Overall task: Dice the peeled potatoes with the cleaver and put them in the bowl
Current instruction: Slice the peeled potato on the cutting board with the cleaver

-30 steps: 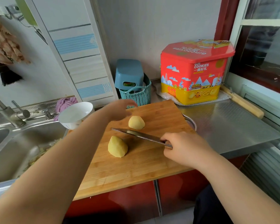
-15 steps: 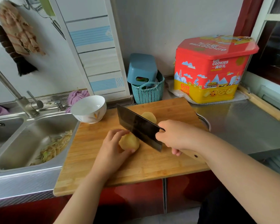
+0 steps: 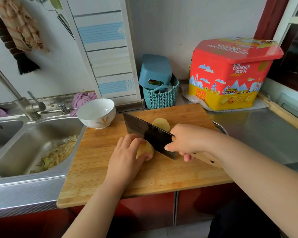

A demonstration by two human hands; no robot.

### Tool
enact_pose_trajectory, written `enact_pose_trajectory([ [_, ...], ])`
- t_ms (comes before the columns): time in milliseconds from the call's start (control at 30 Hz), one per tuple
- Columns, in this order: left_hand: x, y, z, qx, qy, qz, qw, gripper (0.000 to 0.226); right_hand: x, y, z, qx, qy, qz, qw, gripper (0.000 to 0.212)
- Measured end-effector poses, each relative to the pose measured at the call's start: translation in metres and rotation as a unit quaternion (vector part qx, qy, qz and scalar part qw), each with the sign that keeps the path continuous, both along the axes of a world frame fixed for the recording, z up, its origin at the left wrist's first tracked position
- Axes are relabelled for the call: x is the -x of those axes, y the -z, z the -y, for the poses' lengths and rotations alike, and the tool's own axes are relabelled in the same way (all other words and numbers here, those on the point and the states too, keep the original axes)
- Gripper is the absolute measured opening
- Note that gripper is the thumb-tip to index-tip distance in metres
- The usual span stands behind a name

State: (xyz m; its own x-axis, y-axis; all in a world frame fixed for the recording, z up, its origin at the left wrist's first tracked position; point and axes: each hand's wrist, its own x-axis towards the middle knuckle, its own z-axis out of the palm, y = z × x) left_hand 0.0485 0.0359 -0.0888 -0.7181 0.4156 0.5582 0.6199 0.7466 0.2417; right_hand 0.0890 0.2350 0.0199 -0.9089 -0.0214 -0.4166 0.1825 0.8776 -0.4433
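Note:
A peeled yellow potato [image 3: 145, 150] lies mid-board on the wooden cutting board [image 3: 96, 162]. My left hand [image 3: 126, 157] holds it down, fingers curled over its left side. My right hand [image 3: 187, 140] grips the wooden handle of a dark cleaver [image 3: 148, 133]. The blade stands edge-down right against the potato's right side. A second peeled potato [image 3: 161, 123] lies behind the blade, partly hidden. An empty white bowl [image 3: 96, 113] stands at the board's far left corner.
A steel sink [image 3: 33, 148] with potato peelings lies left of the board, a tap [image 3: 24, 103] behind it. A teal basket [image 3: 160, 97] and a red and yellow cookie tin [image 3: 230, 74] stand at the back. Steel counter [image 3: 265, 134] extends right.
My left hand came back from the bowl side and settled on the near potato. My right hand turned the cleaver from flat to edge-down and brought it against that potato.

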Motion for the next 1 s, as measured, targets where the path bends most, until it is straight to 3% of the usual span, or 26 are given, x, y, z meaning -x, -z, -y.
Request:
enact_pose_trajectory([
  [100, 0.004, 0.001, 0.000, -0.025, 0.028, -0.024, 0.999, 0.023, 0.004, 0.002, 0.006, -0.010, 0.007, 0.008, 1.000, 0.034],
  [200, 0.006, 0.001, -0.002, -0.049, 0.025, -0.026, 0.998, 0.013, 0.005, 0.002, 0.010, -0.055, 0.001, -0.022, 0.998, 0.021],
  [267, 0.007, -0.002, -0.005, -0.051, 0.021, -0.027, 0.998, 0.009, 0.004, 0.002, 0.013, -0.077, -0.010, -0.032, 0.996, 0.024],
  [633, 0.015, -0.003, -0.007, -0.042, 0.050, 0.001, 0.998, 0.020, -0.004, -0.025, 0.021, -0.108, -0.013, -0.083, 0.991, 0.012],
  [767, 0.016, -0.001, -0.008, -0.036, 0.047, 0.009, 0.998, 0.021, -0.006, -0.030, 0.028, -0.118, -0.007, -0.082, 0.990, 0.029],
  [1000, 0.017, -0.001, -0.009, -0.032, 0.052, 0.021, 0.998, 0.021, -0.006, -0.034, 0.035, -0.111, 0.011, -0.064, 0.992, 0.029],
])
